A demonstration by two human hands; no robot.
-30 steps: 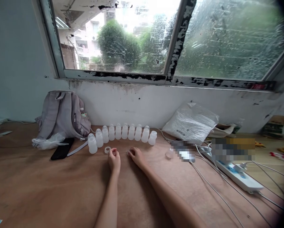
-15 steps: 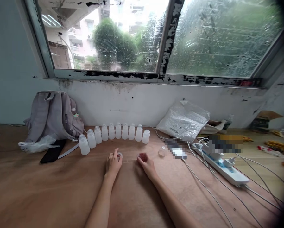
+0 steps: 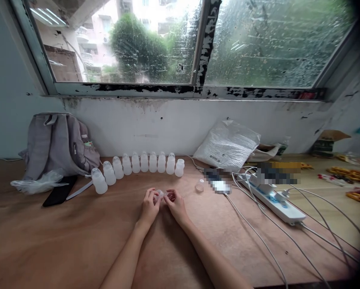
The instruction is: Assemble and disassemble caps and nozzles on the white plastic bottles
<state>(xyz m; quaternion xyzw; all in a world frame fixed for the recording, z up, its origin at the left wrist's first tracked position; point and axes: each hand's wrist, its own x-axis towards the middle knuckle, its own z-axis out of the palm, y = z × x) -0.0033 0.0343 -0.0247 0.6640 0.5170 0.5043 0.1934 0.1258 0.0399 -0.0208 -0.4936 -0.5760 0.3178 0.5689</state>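
My left hand (image 3: 150, 204) is closed around a small clear plastic piece (image 3: 158, 195), ring-like in outline, just above the table. Right beside it, my right hand (image 3: 176, 205) has thumb and fingers pinched together against or very near that piece; whatever lies inside the pinch is too small to make out. Beyond both hands, several frosted white bottles (image 3: 135, 163) stand upright in a curved row. Most carry clear tops, while the rightmost bottle (image 3: 180, 168) is shorter and uncapped. A clear, pinkish-looking cup-shaped cap (image 3: 199, 186) rests on the table to the right.
At the left are a grey backpack (image 3: 57, 144), a crumpled plastic bag (image 3: 38, 184) and a dark flat object (image 3: 58, 192). A silvery plastic mailer (image 3: 228, 144) leans on the wall. To the right, a power strip (image 3: 283, 210) and trailing white cables cross the wooden table (image 3: 62, 245).
My hands have come together from apart, the left moving right and the right moving left, so the clear piece now sits between them. The camera view has shifted slightly.
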